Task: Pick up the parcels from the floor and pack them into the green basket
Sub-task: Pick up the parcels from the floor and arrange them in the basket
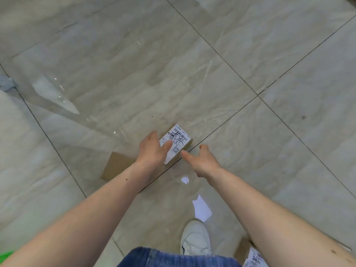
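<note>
A small brown parcel (pixel 180 140) with a white scribbled shipping label lies on the tiled floor at centre. My left hand (pixel 152 149) rests on its left side, thumb on the label, fingers around the far edge. My right hand (pixel 200 160) hovers just right of the parcel, fingers spread, empty. A flat brown cardboard parcel (pixel 116 166) lies on the floor under my left forearm. A sliver of the green basket (pixel 5 254) shows at the bottom left edge.
Another labelled parcel (pixel 254 258) peeks in at the bottom right under my right arm. My white shoe (pixel 195 238) and denim-clad leg (pixel 163 257) are at bottom centre. Glossy grey tiles (pixel 192 64) stretch ahead.
</note>
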### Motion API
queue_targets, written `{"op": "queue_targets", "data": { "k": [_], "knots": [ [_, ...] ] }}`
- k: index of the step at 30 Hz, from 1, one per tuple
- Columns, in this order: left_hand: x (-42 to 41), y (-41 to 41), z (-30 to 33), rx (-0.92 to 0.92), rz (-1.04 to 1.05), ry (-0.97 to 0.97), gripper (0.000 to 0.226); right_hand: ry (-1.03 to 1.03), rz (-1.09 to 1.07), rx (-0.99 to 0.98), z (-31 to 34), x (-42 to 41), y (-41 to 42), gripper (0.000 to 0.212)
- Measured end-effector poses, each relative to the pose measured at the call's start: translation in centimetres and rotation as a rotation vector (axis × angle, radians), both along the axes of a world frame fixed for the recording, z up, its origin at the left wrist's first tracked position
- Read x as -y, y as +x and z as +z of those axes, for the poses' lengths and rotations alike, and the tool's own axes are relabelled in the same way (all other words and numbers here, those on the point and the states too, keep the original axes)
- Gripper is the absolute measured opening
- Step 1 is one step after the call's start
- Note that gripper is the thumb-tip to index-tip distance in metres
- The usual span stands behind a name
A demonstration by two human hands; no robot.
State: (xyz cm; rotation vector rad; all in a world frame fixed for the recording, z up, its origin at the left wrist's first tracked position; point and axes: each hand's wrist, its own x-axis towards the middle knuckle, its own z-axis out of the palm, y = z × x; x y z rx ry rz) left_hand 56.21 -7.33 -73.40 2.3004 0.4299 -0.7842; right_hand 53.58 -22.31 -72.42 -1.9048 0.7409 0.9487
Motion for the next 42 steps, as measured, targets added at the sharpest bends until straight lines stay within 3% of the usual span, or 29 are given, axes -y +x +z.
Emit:
{"op": "queue_targets", "data": {
  "k": [3,7,10,15,18,28,35,42],
  "knots": [
    [-0.4,1.5,-4.0,0.01,-0.055,0.008,0.07,0.017,0.002,0.015,-5.0,-0.9,1.1,0.064],
    [-0.9,2.7,-7.8,-0.044,-0.081,-0.024,0.07,0.117,-0.025,0.05,-8.7,-1.9,2.3,0.031],
    [-0.8,2.9,-9.4,-0.064,-0.101,-0.057,0.068,0.104,-0.054,0.064,-10.2,-2.0,2.5,0.03],
    [-0.4,3.0,-9.1,-0.012,-0.093,-0.096,0.036,0.048,-0.112,0.091,-10.3,-1.9,2.8,0.039],
    [-0.2,2.9,-7.3,0.013,-0.043,-0.109,0.033,0.033,-0.092,0.121,-8.7,-1.7,3.1,0.041],
    [-2.5,0.2,8.2,0.072,0.257,-0.18,0.039,0.099,-0.031,0.187,7.9,-3.3,3.2,0.027],
    [-5.3,-2.2,22.3,0.095,0.362,-0.246,0.028,0.123,-0.024,0.252,21.8,-6.4,2.0,0.025],
    [-9.7,-5.3,35.5,0.158,0.419,-0.258,0.034,0.191,0.03,0.333,34.1,-9.9,-0.3,0.019]
  ]
}}
